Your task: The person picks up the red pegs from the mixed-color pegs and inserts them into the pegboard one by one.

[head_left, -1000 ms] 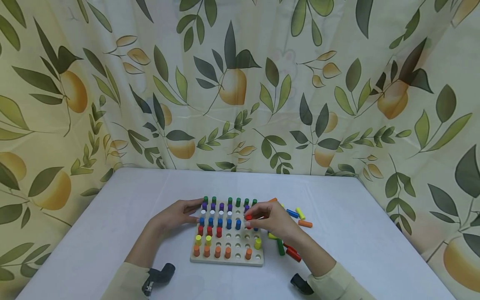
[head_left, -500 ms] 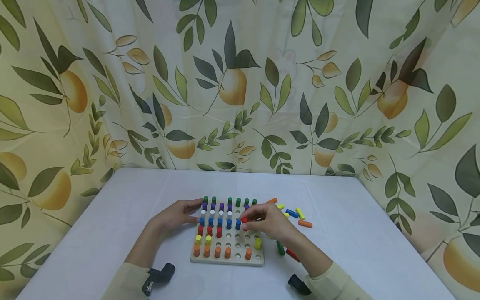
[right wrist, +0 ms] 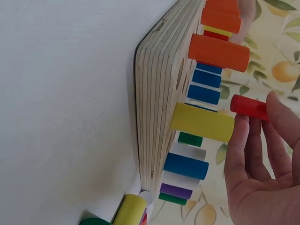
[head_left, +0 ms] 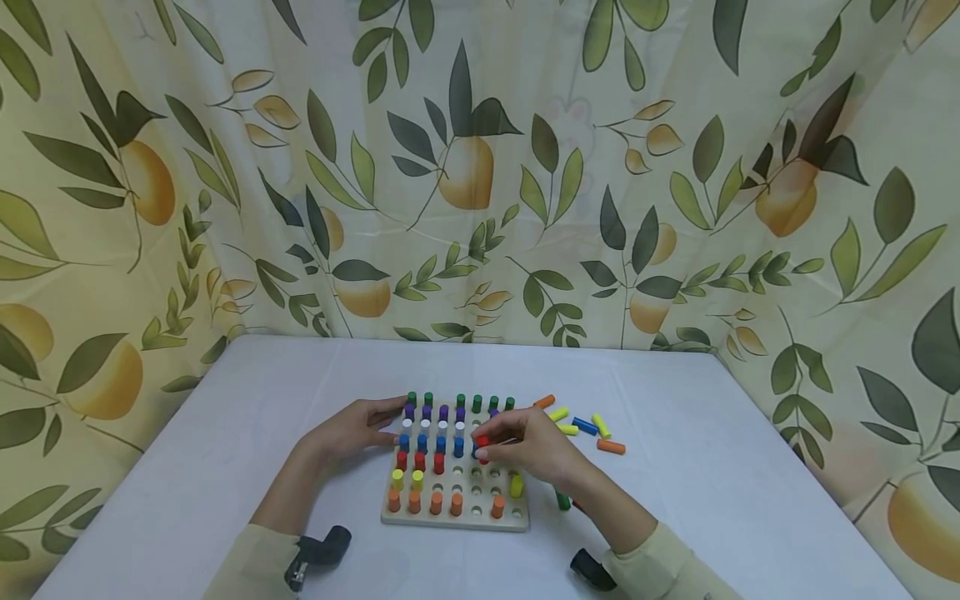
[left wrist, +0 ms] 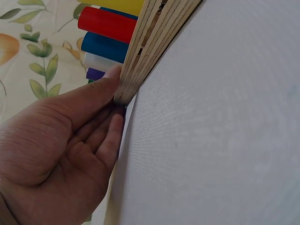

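A wooden pegboard (head_left: 450,521) lies on the table, with rows of green, purple, white, blue, red, yellow and orange pegs standing in its holes. My left hand (head_left: 347,432) holds its left edge near the far corner; in the left wrist view the thumb (left wrist: 101,89) is against the board's edge and the other fingers are lower beside it. Over the right half of the board, my right hand (head_left: 536,450) pinches a red peg (right wrist: 248,107) between thumb and fingertips. The right wrist view shows this peg raised clear of the holes. Part of the board's right side is hidden behind that hand.
Loose pegs are scattered right of the board, among them a blue peg (head_left: 585,427), an orange peg (head_left: 611,447) and several yellow ones. A green peg (head_left: 562,500) lies near my right forearm. A patterned curtain (head_left: 480,167) hangs behind the white table (head_left: 315,367).
My right hand has moved a little left across the board with the red peg, uncovering more loose yellow pegs. My left hand has stayed in place.
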### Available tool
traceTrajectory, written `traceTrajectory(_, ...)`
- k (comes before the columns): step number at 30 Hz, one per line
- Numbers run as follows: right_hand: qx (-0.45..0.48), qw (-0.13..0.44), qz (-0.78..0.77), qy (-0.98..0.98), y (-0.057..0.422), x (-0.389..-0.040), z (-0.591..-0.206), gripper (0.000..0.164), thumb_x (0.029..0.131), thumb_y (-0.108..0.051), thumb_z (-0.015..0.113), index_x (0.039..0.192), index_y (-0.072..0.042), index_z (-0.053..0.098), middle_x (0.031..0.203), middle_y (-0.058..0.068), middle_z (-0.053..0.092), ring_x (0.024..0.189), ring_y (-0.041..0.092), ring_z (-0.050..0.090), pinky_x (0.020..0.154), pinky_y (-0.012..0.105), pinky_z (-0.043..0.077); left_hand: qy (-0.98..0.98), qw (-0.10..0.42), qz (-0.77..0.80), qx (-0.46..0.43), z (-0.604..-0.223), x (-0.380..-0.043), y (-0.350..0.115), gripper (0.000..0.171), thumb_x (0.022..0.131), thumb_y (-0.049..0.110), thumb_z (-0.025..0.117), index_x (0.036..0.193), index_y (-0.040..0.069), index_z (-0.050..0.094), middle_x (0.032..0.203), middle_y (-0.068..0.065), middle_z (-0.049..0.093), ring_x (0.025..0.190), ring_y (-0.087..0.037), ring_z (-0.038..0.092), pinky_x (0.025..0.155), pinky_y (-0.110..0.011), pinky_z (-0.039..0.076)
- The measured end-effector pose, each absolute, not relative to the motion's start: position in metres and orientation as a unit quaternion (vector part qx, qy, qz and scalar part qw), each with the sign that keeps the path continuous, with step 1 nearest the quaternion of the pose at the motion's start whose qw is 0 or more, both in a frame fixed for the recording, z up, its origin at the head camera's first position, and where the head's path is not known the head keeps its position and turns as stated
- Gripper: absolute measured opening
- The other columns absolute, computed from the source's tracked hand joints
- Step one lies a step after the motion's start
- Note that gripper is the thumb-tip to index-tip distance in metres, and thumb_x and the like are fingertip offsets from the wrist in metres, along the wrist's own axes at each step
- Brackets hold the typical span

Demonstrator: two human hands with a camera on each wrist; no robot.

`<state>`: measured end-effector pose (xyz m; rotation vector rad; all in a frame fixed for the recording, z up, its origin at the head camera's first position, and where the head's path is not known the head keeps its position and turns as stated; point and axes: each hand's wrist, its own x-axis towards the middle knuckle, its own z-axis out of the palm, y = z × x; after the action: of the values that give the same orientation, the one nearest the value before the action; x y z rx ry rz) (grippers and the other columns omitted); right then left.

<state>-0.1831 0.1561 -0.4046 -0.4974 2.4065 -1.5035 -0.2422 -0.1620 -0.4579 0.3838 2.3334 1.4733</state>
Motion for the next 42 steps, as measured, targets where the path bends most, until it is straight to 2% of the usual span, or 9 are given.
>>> traceTrajectory(9,-0.181,0.135,-0.515,0.827,0.151,-0.184,-0.404,0.022,0.09,-0.012,0.082,0.111,-0.007,0.079,0.102,0.002,0.073,0.094,0.023,0.066,0.085,0.036,0.057,0.829,0.174,0.514,0.138,-0.459,-0.243,-0.162,0.066,0.092,0.003,0.077,0.153,0.007,0.051,0.158,-0.012,0.045,0.146,-0.029,0.041,0.118,-0.045,0.034)
traceTrajectory(18,-0.199,0.138,-0.52,0.819,0.145,-0.185,-0.405,0.017,0.09,-0.005,0.081,0.107,-0.003,0.079,0.099,0.002,0.073,0.093,0.022,0.067,0.082,0.03,0.058,0.832,0.171,0.509,0.143,-0.46,-0.244,-0.162,0.067,0.092,0.003,0.076,0.154,0.007,0.05,0.159,-0.013,0.045,0.146,-0.028,0.041,0.118,-0.045,0.034)
traceTrajectory(33,-0.191,0.146,-0.501,0.831,0.131,-0.184,-0.409,0.013,0.089,-0.006,0.082,0.102,-0.005,0.08,0.096,0.001,0.073,0.087,0.02,0.066,0.075,0.029,0.056,0.833,0.168,0.508,0.141,-0.46,-0.243,-0.162,0.067,0.092,0.003,0.077,0.153,0.006,0.05,0.158,-0.012,0.045,0.146,-0.028,0.042,0.117,-0.045,0.035)
traceTrajectory(42,-0.182,0.146,-0.491,0.839,0.127,-0.185,-0.41,0.011,0.088,-0.004,0.082,0.098,-0.009,0.081,0.091,-0.001,0.074,0.084,0.019,0.067,0.078,0.031,0.059,0.829,0.171,0.516,0.135,-0.459,-0.242,-0.161,0.066,0.092,0.002,0.076,0.153,0.006,0.05,0.158,-0.012,0.045,0.146,-0.028,0.041,0.118,-0.045,0.034)
